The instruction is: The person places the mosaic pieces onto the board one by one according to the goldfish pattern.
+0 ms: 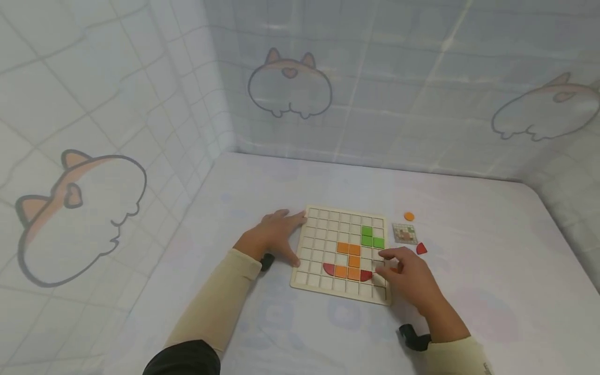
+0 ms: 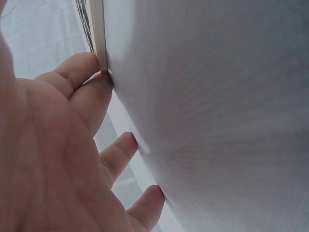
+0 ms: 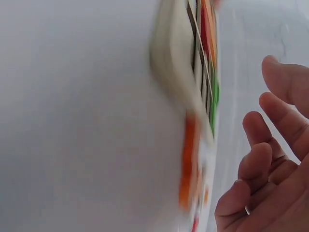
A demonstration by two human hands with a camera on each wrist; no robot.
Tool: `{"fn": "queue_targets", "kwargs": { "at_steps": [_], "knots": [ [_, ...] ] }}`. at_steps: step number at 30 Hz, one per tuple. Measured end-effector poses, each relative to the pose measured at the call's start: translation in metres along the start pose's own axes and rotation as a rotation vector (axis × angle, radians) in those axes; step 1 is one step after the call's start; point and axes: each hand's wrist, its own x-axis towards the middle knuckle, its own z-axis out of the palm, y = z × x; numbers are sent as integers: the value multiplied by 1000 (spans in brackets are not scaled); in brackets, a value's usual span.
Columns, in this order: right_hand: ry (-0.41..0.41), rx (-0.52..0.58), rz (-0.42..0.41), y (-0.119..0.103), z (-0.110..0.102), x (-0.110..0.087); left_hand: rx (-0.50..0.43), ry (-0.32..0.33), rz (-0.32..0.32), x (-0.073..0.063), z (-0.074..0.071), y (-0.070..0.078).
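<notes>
A square cream grid board (image 1: 323, 227) lies on the table. Its cells hold three green squares (image 1: 367, 240), several orange squares (image 1: 354, 261) and two red curved-edge pieces (image 1: 329, 269), one at each end of the lower orange row. My left hand (image 1: 274, 234) is spread along the board's left edge; in the left wrist view its fingertips (image 2: 99, 82) touch the edge and the table. My right hand (image 1: 412, 276) hovers over the board's right edge, fingers loosely bent, nothing between them. In the right wrist view an orange piece (image 3: 188, 162) lies beside the board, mostly hidden by my hand in the head view.
Right of the board lies a small picture card (image 1: 404, 234), with an orange disc (image 1: 409, 216) behind it and a red wedge (image 1: 421, 248) in front. Pale cloth walls (image 1: 375, 94) printed with round animal outlines stand at the back and sides of the white table (image 1: 262, 177).
</notes>
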Motion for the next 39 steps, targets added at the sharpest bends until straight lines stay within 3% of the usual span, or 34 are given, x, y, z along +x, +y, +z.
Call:
{"fn": "queue_targets", "kwargs": {
  "at_steps": [9,14,28,39],
  "knots": [
    [1,-86,105,41,-33,-5,-12,-10,-20,-5,-3,-8],
    [-34,-115,93,54,-38,-1,-14,-17,-18,-5,-2,-10],
    [-97,-258,109,54,-37,2,2,-15,3,-8,-3,-12],
    [-109,-234,141,57,-38,0,13,-10,-10,-7,0,-14]
  ]
}}
